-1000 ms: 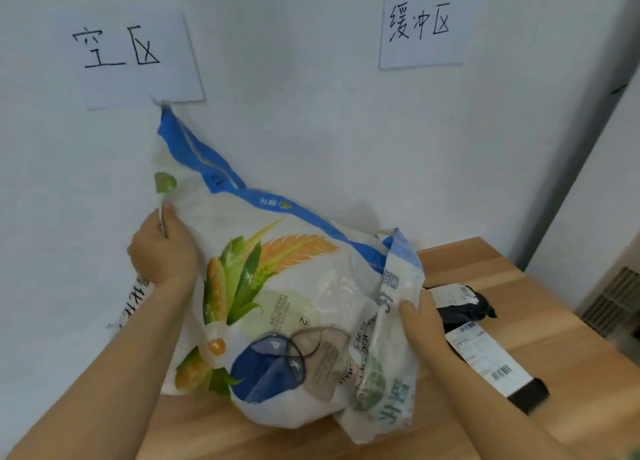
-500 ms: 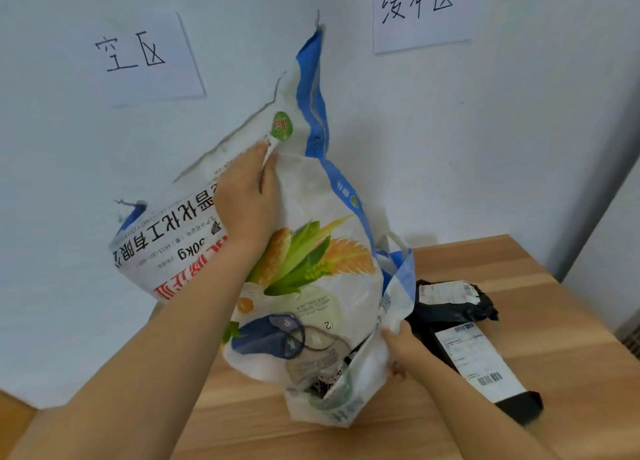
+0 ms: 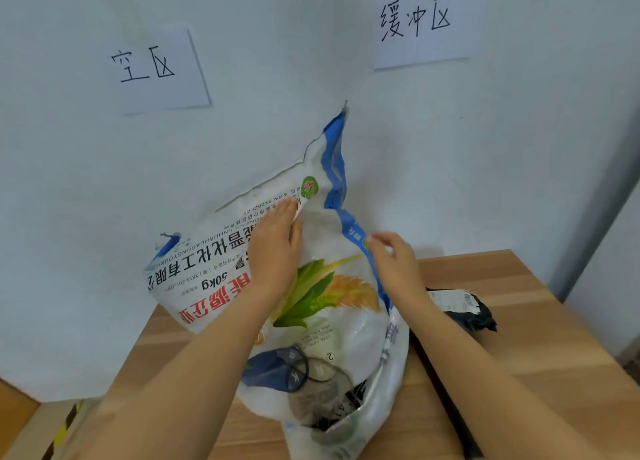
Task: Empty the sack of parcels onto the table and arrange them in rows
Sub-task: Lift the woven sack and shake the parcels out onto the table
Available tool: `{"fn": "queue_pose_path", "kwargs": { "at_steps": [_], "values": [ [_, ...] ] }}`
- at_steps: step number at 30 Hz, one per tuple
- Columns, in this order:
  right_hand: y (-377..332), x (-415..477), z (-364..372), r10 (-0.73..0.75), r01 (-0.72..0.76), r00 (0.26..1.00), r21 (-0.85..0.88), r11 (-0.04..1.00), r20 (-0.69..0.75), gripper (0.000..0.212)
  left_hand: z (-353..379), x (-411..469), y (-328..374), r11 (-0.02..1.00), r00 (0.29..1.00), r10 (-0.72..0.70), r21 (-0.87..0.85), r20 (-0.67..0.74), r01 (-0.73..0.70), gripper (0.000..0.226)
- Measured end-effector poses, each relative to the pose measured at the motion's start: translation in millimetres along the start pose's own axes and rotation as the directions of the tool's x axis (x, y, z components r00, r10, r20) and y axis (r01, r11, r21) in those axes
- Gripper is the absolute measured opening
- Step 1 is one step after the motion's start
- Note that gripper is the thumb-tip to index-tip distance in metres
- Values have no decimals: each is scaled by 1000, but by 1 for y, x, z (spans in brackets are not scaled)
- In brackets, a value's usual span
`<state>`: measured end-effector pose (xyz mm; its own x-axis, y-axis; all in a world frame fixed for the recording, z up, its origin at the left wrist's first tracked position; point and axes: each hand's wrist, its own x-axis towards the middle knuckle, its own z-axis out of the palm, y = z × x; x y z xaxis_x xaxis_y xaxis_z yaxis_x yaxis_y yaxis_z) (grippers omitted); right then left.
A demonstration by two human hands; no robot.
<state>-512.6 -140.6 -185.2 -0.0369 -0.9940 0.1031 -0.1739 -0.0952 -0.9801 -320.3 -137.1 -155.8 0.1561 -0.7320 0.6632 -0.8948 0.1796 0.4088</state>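
1. Two hands hold the woven plastic sack (image 3: pixel 322 304) upended over the bench (image 3: pixel 519 373). Its long axis runs from the closed end at 12 o'clock, near the wall, to the open mouth at 6 o'clock.
2. The left hand (image 3: pixel 275 252) lies nearly flat on the printed face, its fingertips seeming to pinch a fold. The right hand (image 3: pixel 394 265), at its 3 o'clock, pinches the blue side seam with curled fingers.
3. Dark parcels (image 3: pixel 332 421) sit in the mouth, at 6 o'clock from both hands, so lifting toward 12 o'clock should slide them out.
4. The sack looks glossy, crinkled and limp. A black poly mailer (image 3: pixel 464 310) with a white label lies on the wood-grain bench at the sack's 3 o'clock.
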Motion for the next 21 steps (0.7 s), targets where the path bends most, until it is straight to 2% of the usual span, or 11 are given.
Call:
{"fn": "queue_pose_path", "kwargs": {
  "at_steps": [2, 4, 6, 10, 13, 15, 17, 19, 21],
  "values": [
    [-45, 9, 22, -44, 41, 995, 38, 998, 84, 39, 0, -1, -8, 1000, 1000, -14, 3, 28, 13, 40],
    [-77, 18, 50, 17, -28, 988, 68, 997, 157, 56, -2, 1, -13, 1000, 999, 1, -8, 50, -1, 40],
    [-90, 25, 78, 59, -69, 987, 64, 996, 151, 60, -4, 4, -19, 999, 997, 26, -34, 73, -23, 40],
    [-96, 37, 117, 35, -35, 999, -30, 999, 12, 25, -16, 9, -35, 994, 981, 103, -49, 162, -96, 42],
    [-98, 40, 134, 55, -56, 998, -67, 996, -20, 28, -41, 10, -56, 989, 968, 146, -27, 203, -143, 51],
    [-98, 40, 143, 79, -80, 997, -73, 994, -24, 32, -61, 4, -86, 999, 991, 28, -26, 133, -25, 57],
    [-97, 41, 148, 90, -93, 995, -62, 994, -52, 31, -77, -7, -132, 970, 968, -243, 10, 66, 243, 60],
    [-94, 42, 150, 102, -105, 991, -34, 994, -86, 29, -90, -20, -177, 844, 842, -537, 37, 51, 536, 63],
    [-91, 43, 150, 117, -118, 987, 1, 993, -108, 28, -105, -29, -200, 670, 669, -739, -21, 77, 742, 68]
  ]
}}
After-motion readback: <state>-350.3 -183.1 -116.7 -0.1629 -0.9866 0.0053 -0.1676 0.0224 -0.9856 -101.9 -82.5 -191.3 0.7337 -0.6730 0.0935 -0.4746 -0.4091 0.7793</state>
